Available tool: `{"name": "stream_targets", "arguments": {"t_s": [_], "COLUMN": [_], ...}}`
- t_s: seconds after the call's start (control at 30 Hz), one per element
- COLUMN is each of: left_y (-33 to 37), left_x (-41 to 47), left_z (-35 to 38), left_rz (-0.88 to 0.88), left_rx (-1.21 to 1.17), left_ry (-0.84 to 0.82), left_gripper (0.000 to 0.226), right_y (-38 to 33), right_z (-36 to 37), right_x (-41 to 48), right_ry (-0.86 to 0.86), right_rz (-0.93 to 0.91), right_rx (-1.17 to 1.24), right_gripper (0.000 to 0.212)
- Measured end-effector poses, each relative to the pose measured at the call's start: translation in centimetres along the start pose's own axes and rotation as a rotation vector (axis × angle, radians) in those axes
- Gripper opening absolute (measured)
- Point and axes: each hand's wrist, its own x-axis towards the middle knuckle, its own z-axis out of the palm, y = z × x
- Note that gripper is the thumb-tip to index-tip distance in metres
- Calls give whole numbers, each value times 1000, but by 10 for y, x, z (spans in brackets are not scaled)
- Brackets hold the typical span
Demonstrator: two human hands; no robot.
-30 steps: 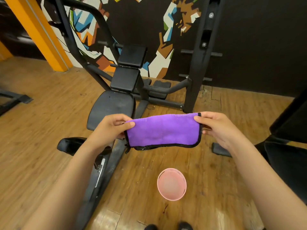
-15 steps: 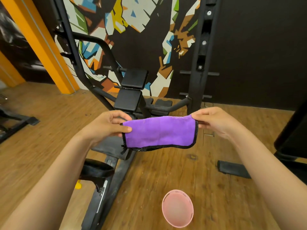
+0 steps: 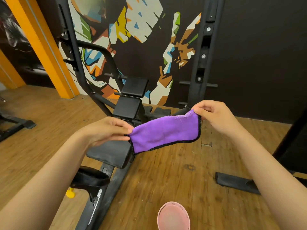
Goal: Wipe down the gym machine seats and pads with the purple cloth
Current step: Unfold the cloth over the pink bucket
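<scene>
**Cloth up and stretched, seat waiting underneath**

From the head camera, we have the purple fleecy cloth with black stitched edging (image 3: 164,132) up in the air, spread between both hands in front of the black steel gym machine (image 3: 79,67). The left hand (image 3: 104,130) pinches the lower left end, thumb and fingers closed on the hem. The right hand (image 3: 216,115) pinches the top right corner, and it sits higher, so the cloth slopes. It droops a little along the bottom, so we read it as light, soft and limp, with a nap that should grip, not slide. Corner pinches suit spreading it. For wiping we'd gather or fold it under one flat palm. The black padded seat (image 3: 109,152) lies just below the left hand, and two black square back pads (image 3: 127,107) rise behind it. A round pink plastic basket (image 3: 173,216) stands on the wooden plank floor (image 3: 174,171) by our feet.
</scene>
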Motion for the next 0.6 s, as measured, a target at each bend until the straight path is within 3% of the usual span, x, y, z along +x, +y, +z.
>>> {"name": "stream_targets", "arguments": {"t_s": [0.07, 0.17, 0.23, 0.37, 0.6], "left_y": [3, 11, 17, 25, 20], "left_x": [1, -2, -6, -10, -1], "left_z": [1, 5, 2, -8, -4], "left_rz": [-13, 12, 88, 200, 240], "left_rx": [67, 173, 221, 316, 212], "left_ry": [-28, -31, -12, 141, 260], "left_gripper": [38, 19, 23, 8, 13], "right_y": [-1, -1, 0, 1, 12], "right_z": [-2, -5, -10, -17, -8], "right_x": [1, 2, 1, -3, -2], "right_ry": [-1, -12, -23, 14, 82], "right_rz": [-7, -17, -27, -2, 144], "right_rx": [10, -8, -14, 21, 77], "right_gripper": [15, 15, 16, 17, 23]}}
